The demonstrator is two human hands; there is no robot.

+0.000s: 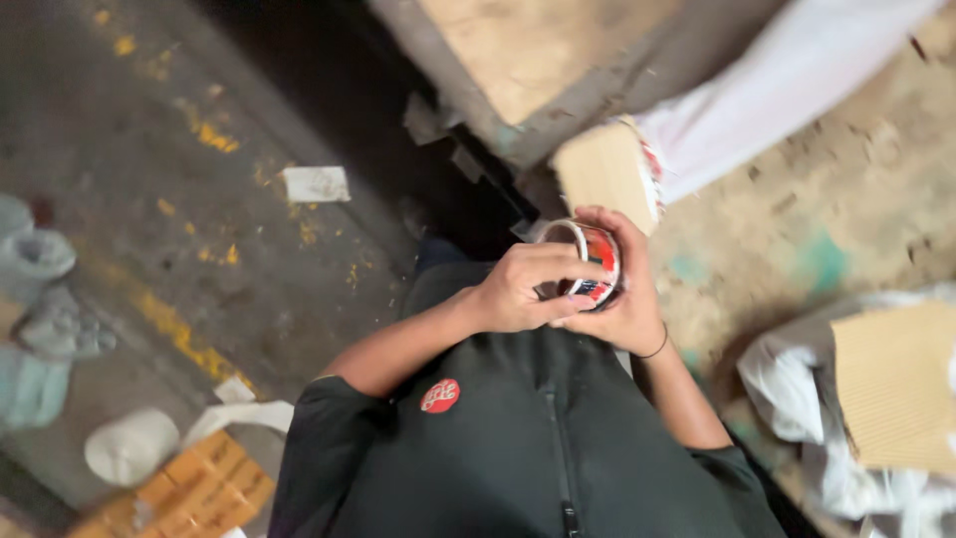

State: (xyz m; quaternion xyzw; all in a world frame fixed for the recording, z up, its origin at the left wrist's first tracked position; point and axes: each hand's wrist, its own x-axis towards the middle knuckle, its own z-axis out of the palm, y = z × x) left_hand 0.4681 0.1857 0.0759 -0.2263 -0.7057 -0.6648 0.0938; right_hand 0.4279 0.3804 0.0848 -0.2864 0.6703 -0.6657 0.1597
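Observation:
Both my hands meet in front of my chest on a roll of tape (595,261), white with red and black print. My left hand (525,289) closes over the roll from the left, fingertips on its side. My right hand (625,291) cups it from the right and below, with a thin black band on that wrist. I wear a black zipped jacket with a small red round badge (440,396). Just beyond the roll lies a flat cardboard piece (602,169) at the edge of a worn workbench (817,199).
White plastic sheet (787,70) drapes over the bench top. More cardboard (896,384) and white wrapping (797,389) lie at the right. A dirty floor (199,229) with yellow paint marks is at the left, with a paper scrap (316,183), grey bundles (35,319) and an orange crate (204,488).

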